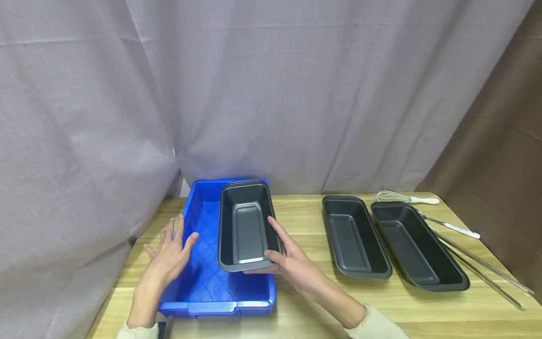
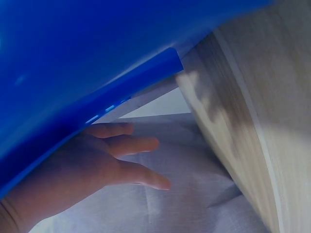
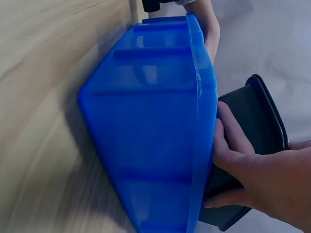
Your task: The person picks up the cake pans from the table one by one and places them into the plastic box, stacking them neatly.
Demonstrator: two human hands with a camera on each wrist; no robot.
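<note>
A dark grey loaf pan (image 1: 247, 230) is held over the right part of a blue plastic bin (image 1: 207, 287). My right hand (image 1: 294, 266) grips the pan's near right corner, thumb over the rim and fingers underneath. In the right wrist view those fingers (image 3: 232, 131) lie against the pan's underside (image 3: 240, 119), close to the bin's rim. At the bin's left side my left hand (image 1: 167, 256) has its fingers spread and holds nothing. The left wrist view shows this hand (image 2: 92, 158) beside the outer wall of the bin (image 2: 73, 58).
Two more loaf pans, one (image 1: 351, 240) nearer and one (image 1: 419, 249) farther right, stand on the wooden table (image 1: 305, 292). Beyond them lie a whisk (image 1: 406, 198), a white-handled utensil (image 1: 459, 230) and long metal tongs (image 1: 482, 263). A grey curtain (image 1: 271, 94) hangs behind.
</note>
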